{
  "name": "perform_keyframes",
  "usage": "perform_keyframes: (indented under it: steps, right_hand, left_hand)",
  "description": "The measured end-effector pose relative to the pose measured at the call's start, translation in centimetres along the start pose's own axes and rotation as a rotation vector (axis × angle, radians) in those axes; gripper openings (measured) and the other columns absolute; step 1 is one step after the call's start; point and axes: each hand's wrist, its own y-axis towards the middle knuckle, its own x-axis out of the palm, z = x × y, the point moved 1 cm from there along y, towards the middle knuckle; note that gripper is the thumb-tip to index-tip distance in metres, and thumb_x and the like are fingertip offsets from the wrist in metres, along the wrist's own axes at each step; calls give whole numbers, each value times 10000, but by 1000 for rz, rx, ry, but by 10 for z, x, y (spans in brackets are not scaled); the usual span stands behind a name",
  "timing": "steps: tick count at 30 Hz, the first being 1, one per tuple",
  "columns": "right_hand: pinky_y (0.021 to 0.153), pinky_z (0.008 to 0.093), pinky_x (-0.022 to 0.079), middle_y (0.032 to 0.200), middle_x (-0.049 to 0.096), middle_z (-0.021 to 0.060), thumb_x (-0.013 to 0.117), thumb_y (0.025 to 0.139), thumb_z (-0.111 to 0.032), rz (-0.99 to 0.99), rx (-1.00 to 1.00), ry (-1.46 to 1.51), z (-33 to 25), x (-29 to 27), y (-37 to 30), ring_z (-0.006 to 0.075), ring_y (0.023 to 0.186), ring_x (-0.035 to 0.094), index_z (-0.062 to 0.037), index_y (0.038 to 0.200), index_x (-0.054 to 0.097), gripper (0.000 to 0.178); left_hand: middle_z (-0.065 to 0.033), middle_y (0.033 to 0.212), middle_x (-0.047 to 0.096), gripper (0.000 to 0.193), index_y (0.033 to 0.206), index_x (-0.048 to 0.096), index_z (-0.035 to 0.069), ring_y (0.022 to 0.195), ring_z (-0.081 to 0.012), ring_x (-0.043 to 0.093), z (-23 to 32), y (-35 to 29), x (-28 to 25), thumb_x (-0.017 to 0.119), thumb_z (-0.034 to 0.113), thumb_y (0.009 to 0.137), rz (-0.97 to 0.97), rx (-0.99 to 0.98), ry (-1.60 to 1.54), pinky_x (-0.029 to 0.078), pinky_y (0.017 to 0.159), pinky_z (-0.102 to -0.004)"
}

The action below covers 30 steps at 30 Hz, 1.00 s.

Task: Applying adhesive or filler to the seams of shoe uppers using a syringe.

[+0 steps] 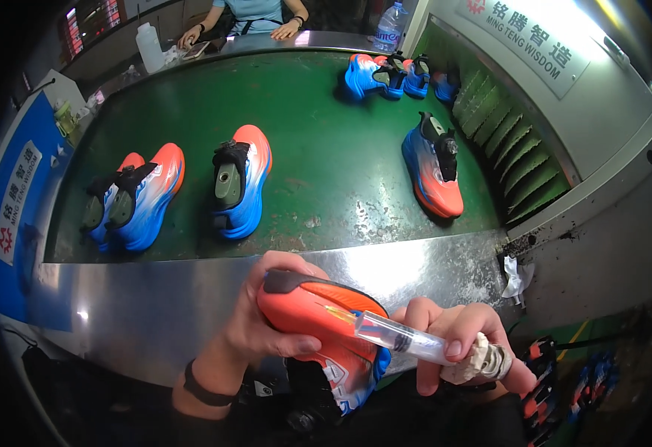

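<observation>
My left hand (250, 313) grips an orange and blue sneaker (303, 307) by one end, fingers behind it and thumb along its side. The shoe is tilted, with its orange sole side turned up and its dark upper hanging low. In my right hand (479, 328) is a clear syringe (400, 337), fingers closed round the barrel. Its yellowish tip lies against or just over the orange sole side; I cannot tell whether they touch. Off-white wrapping (481, 360) sits by the syringe's rear end, at my right fingers. Both hands are above the near metal ledge (147, 287).
Several matching sneakers stand on the green belt (318, 149): a single shoe (245, 182), a pair (147, 197), another shoe (434, 167) and a far group (385, 76). A machine with hanging flaps (505, 134) borders the right. Across the belt is a person (255, 15) near a white bottle (149, 46).
</observation>
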Motion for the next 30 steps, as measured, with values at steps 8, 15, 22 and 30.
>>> perform_keyframes:
  steps: [8, 15, 22, 30]
  right_hand:
    - [815, 319, 403, 1030, 481, 174, 746, 684, -549, 27, 134, 46, -5, 6, 1, 245, 896, 542, 50, 1174, 528, 804]
    - [816, 318, 412, 1020, 466, 156, 763, 678, -524, 56, 206, -14, -11, 11, 1, 245, 898, 549, 80, 1176, 519, 820]
    - [811, 317, 410, 1025, 475, 162, 763, 690, -509, 82, 193, -6, -12, 13, -1, 242, 903, 537, 76, 1170, 527, 793]
    - [795, 315, 350, 982, 541, 175, 748, 699, -520, 84, 134, -56, -10, 6, -10, 216, 871, 485, 44, 1164, 543, 759]
  left_hand:
    - [-124, 1077, 575, 691, 1133, 479, 58, 1015, -190, 561, 2, -5, 1, 857, 32, 556, -20, 35, 33, 464, 876, -336]
    - [-168, 1059, 566, 702, 1126, 437, 46, 1003, -251, 580, 4, -6, 5, 857, 83, 564, 1, 31, 37, 490, 867, -383]
    - [-117, 1092, 570, 696, 1137, 473, 56, 1016, -185, 565, 2, -7, 1, 857, 48, 556, 19, 29, 36, 473, 877, -335]
    - [-144, 1050, 559, 747, 1146, 408, 50, 972, -223, 582, 1, -4, 3, 862, 190, 570, 100, -4, 67, 493, 840, -355]
